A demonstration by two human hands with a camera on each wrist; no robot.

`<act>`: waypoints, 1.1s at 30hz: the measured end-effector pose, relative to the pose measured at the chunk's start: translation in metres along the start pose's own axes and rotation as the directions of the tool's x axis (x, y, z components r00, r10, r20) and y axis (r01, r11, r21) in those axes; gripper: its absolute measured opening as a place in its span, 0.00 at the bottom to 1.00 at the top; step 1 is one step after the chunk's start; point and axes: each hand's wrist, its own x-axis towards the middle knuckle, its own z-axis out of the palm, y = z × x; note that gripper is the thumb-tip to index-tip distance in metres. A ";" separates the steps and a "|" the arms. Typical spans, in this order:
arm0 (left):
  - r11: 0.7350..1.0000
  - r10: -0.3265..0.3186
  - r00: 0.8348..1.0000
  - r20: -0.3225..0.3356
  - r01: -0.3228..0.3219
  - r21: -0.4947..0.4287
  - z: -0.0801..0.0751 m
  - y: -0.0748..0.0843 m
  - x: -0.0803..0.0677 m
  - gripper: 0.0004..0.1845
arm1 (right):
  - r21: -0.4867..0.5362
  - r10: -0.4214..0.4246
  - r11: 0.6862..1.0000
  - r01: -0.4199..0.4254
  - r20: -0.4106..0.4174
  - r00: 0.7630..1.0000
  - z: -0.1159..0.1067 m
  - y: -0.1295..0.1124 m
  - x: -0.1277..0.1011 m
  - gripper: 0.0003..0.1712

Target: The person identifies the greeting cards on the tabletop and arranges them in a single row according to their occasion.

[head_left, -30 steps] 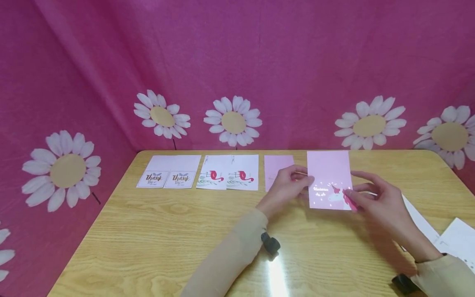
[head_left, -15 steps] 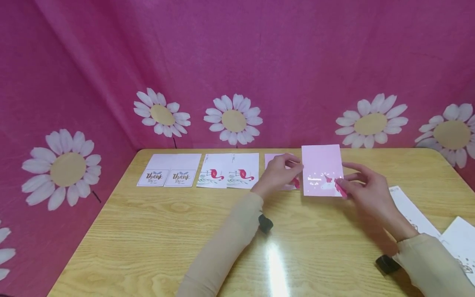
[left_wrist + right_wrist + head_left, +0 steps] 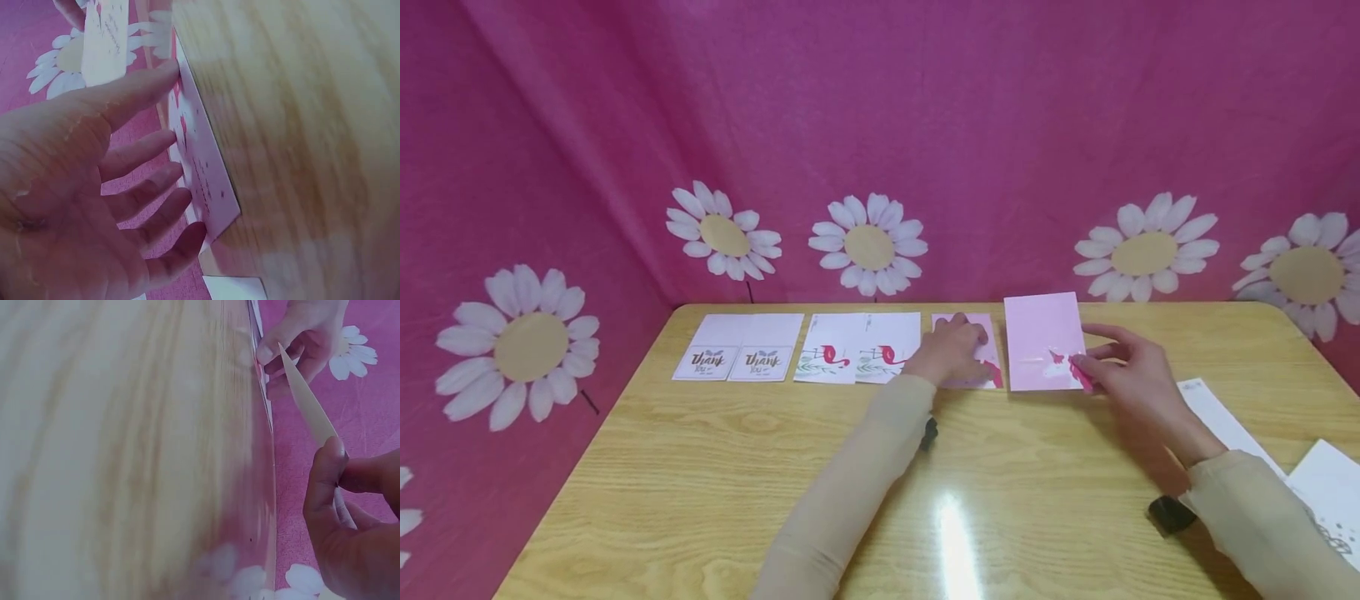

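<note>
In the head view my left hand (image 3: 953,350) lies over a pink card (image 3: 993,354) that is flat on the table. Its spread fingertips touch that card (image 3: 209,181) in the left wrist view. Just to the right, my right hand (image 3: 1138,387) pinches a second pink card (image 3: 1041,329) by its right edge between thumb and fingers. This card has a unicorn with a red mane and is raised off the table, its printed face towards me. From the right wrist view the held card (image 3: 309,409) appears nearly edge-on.
Left along the table's (image 3: 760,467) back edge lie two flamingo cards (image 3: 831,329) and two "Thank You" cards (image 3: 718,327), side by side. White cards (image 3: 1330,483) lie at the right, partly behind my right forearm. A pink flowered curtain (image 3: 985,150) hangs behind.
My left hand has come away from the held card and gone down onto the flat pink card. My right hand has carried the unicorn card left and away from me.
</note>
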 end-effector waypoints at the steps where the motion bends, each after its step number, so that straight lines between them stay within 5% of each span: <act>1: 1.000 -0.002 1.000 0.003 0.002 0.000 0.000 0.000 0.000 0.28 | -0.012 0.002 1.000 -0.002 0.007 1.000 0.001 0.000 0.002 0.36; 10: 1.000 -0.001 0.997 0.073 0.000 0.010 -0.006 -0.004 0.001 0.28 | -0.098 0.004 0.995 0.001 0.050 0.999 0.001 0.004 0.017 0.36; 33: 0.999 -0.002 0.994 0.113 -0.003 0.047 -0.005 -0.005 0.005 0.31 | -0.214 0.054 0.977 -0.022 0.146 0.988 0.005 0.001 0.034 0.36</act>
